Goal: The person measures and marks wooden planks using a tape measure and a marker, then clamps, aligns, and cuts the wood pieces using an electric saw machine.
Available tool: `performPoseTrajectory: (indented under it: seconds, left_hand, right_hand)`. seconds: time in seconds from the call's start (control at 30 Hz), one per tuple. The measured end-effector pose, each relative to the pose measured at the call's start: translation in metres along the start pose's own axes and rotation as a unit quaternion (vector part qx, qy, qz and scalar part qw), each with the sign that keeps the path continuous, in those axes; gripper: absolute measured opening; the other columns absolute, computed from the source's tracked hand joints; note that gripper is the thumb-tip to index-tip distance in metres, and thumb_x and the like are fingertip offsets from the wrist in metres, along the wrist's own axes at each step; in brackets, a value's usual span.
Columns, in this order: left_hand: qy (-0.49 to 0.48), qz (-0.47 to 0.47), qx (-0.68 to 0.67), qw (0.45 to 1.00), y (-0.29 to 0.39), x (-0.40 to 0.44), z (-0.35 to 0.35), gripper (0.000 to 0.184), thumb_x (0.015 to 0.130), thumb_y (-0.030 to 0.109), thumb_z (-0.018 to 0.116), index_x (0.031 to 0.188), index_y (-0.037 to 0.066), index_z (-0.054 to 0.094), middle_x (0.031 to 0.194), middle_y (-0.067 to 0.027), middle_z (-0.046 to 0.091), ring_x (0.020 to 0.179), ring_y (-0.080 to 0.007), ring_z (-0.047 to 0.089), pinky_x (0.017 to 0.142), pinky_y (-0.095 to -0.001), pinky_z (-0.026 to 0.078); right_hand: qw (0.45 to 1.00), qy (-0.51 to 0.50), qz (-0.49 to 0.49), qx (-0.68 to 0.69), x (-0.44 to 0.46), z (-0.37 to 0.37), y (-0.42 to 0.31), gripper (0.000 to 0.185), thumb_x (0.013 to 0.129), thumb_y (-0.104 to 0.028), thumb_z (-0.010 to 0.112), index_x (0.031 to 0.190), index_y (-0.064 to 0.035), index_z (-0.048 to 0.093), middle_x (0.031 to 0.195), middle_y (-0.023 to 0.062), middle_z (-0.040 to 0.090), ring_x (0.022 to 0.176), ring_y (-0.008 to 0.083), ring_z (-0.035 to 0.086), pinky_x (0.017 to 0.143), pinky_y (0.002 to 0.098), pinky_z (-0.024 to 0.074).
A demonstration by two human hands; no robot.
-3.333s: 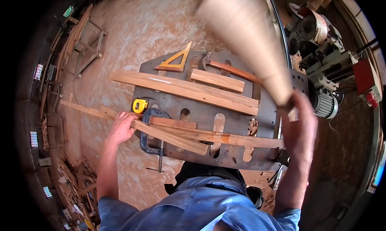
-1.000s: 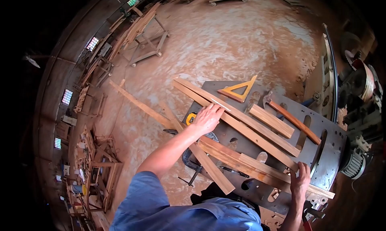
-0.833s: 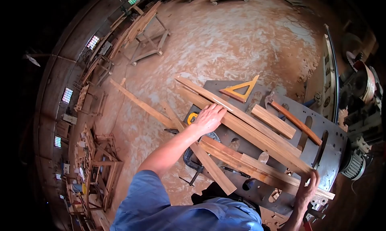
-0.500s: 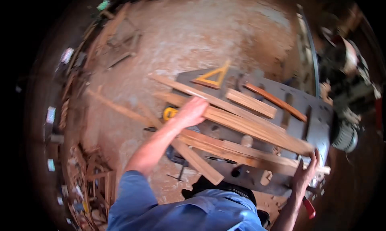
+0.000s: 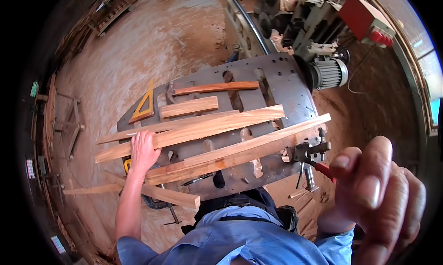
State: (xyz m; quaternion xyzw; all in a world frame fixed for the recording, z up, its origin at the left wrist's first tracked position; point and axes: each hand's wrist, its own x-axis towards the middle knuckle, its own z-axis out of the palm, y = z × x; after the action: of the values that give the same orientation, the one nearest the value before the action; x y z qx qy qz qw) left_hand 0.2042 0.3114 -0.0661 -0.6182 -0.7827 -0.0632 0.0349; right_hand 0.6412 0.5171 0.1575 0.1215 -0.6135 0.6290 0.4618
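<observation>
Knuckles up, my left hand (image 5: 144,152) bends over the front plank (image 5: 217,128) near its left end, fingers across the top and thumb along the near side, closed around it. I see that plank lying slantwise across the bench (image 5: 290,83), its left end jutting past the edge, its right part overlapping the rear plank (image 5: 175,125). My right hand (image 5: 383,198) is raised close to the camera at lower right, half open with fingers curled; I see nothing in it.

Left to right, I count one flat yellow triangle square (image 5: 146,109), one yellow tape measure (image 5: 128,165) partly behind my left wrist, one dark metal C-clamp (image 5: 154,203), one short squared block (image 5: 189,107), one hammer (image 5: 217,87) with a smooth reddish wooden handle and one red-handled toggle clamp (image 5: 304,152). Both planks are pale, straight-grained wood. The bench is dull grey metal, cut with rounded slots; beyond its right end sits one ribbed grey motor (image 5: 330,73).
</observation>
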Motion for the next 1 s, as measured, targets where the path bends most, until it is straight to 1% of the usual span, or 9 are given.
performPoseTrajectory:
  seconds: [0.17, 0.3, 0.33, 0.43, 0.53, 0.63, 0.77, 0.87, 1.0]
  left_hand:
    - [-0.001, 0.021, 0.007, 1.0, 0.018, 0.008, -0.007, 0.052, 0.066, 0.008, 0.083, 0.113, 0.003, 0.06, 0.112, -0.0147, 0.062, 0.11, -0.0347, 0.057, 0.098, -0.0461, 0.043]
    - [-0.08, 0.027, -0.022, 0.996, 0.029, 0.014, -0.016, 0.057, 0.066, 0.013, 0.082, 0.118, 0.002, 0.062, 0.116, -0.0154, 0.064, 0.113, -0.0349, 0.058, 0.1, -0.046, 0.045]
    - [-0.11, 0.013, -0.025, 0.994, 0.034, 0.016, -0.019, 0.06, 0.066, 0.016, 0.082, 0.121, 0.001, 0.062, 0.119, -0.0165, 0.064, 0.117, -0.0356, 0.058, 0.102, -0.0456, 0.046]
    - [-0.146, -0.01, -0.048, 0.988, 0.043, 0.019, -0.022, 0.062, 0.066, 0.017, 0.083, 0.122, 0.001, 0.062, 0.12, -0.0174, 0.064, 0.118, -0.0361, 0.058, 0.103, -0.0452, 0.046]
    - [-0.208, -0.039, -0.073, 0.975, 0.055, 0.025, -0.027, 0.062, 0.067, 0.018, 0.084, 0.122, 0.0, 0.063, 0.121, -0.0183, 0.064, 0.119, -0.0368, 0.058, 0.103, -0.0448, 0.047]
    - [-0.223, -0.038, -0.101, 0.969, 0.067, 0.032, -0.03, 0.062, 0.067, 0.021, 0.084, 0.12, -0.003, 0.062, 0.118, -0.0205, 0.064, 0.117, -0.0388, 0.058, 0.101, -0.0448, 0.047]
    - [-0.266, -0.045, -0.118, 0.956, 0.084, 0.044, -0.03, 0.065, 0.068, 0.024, 0.085, 0.123, -0.003, 0.061, 0.121, -0.0204, 0.063, 0.119, -0.0383, 0.058, 0.103, -0.0445, 0.047]
    - [-0.276, -0.051, -0.114, 0.953, 0.093, 0.05, -0.024, 0.067, 0.07, 0.026, 0.085, 0.125, -0.002, 0.06, 0.124, -0.0202, 0.063, 0.121, -0.038, 0.058, 0.104, -0.0442, 0.046]
    - [-0.275, -0.027, -0.102, 0.956, 0.106, 0.057, -0.01, 0.07, 0.071, 0.028, 0.086, 0.127, -0.002, 0.058, 0.122, -0.0214, 0.063, 0.118, -0.0387, 0.059, 0.103, -0.0447, 0.046]
  right_hand:
    - [0.998, -0.049, -0.001, -0.045, -0.006, 0.003, -0.035, 0.036, 0.104, -0.023, 0.049, 0.134, -0.0026, 0.049, 0.112, 0.0141, 0.061, 0.112, 0.0264, 0.056, 0.106, 0.0457, 0.0415]
    - [0.994, -0.072, 0.011, -0.082, -0.012, 0.005, -0.052, 0.034, 0.103, -0.024, 0.051, 0.13, -0.004, 0.05, 0.11, 0.013, 0.059, 0.109, 0.0257, 0.055, 0.104, 0.0455, 0.0423]
    - [0.993, -0.075, 0.012, -0.087, -0.014, 0.006, -0.056, 0.033, 0.103, -0.025, 0.051, 0.129, -0.0043, 0.05, 0.11, 0.0127, 0.059, 0.108, 0.0255, 0.055, 0.103, 0.0454, 0.0425]
    - [0.992, -0.082, 0.016, -0.098, -0.018, 0.007, -0.063, 0.031, 0.103, -0.025, 0.053, 0.126, -0.0054, 0.051, 0.108, 0.0118, 0.058, 0.107, 0.025, 0.054, 0.101, 0.0453, 0.0431]
    - [0.991, -0.085, 0.016, -0.102, -0.021, 0.005, -0.066, 0.029, 0.102, -0.026, 0.054, 0.124, -0.0064, 0.051, 0.107, 0.0109, 0.057, 0.105, 0.0244, 0.054, 0.1, 0.0451, 0.0436]
    - [0.991, -0.085, 0.015, -0.103, -0.023, 0.003, -0.066, 0.027, 0.102, -0.027, 0.056, 0.121, -0.0074, 0.052, 0.106, 0.01, 0.055, 0.103, 0.0239, 0.053, 0.098, 0.045, 0.0442]
    - [0.991, -0.085, 0.019, -0.103, -0.024, -0.001, -0.062, 0.025, 0.101, -0.028, 0.057, 0.117, -0.0088, 0.053, 0.104, 0.0088, 0.054, 0.1, 0.0232, 0.052, 0.095, 0.0448, 0.045]
    - [0.992, -0.081, 0.018, -0.099, -0.025, -0.003, -0.065, 0.024, 0.101, -0.029, 0.059, 0.114, -0.0099, 0.054, 0.102, 0.0079, 0.053, 0.099, 0.0226, 0.052, 0.094, 0.0446, 0.0455]
    - [0.993, -0.063, 0.031, -0.099, -0.026, -0.005, -0.068, 0.022, 0.1, -0.03, 0.061, 0.11, -0.0113, 0.055, 0.1, 0.0068, 0.051, 0.096, 0.0219, 0.051, 0.091, 0.0444, 0.0463]
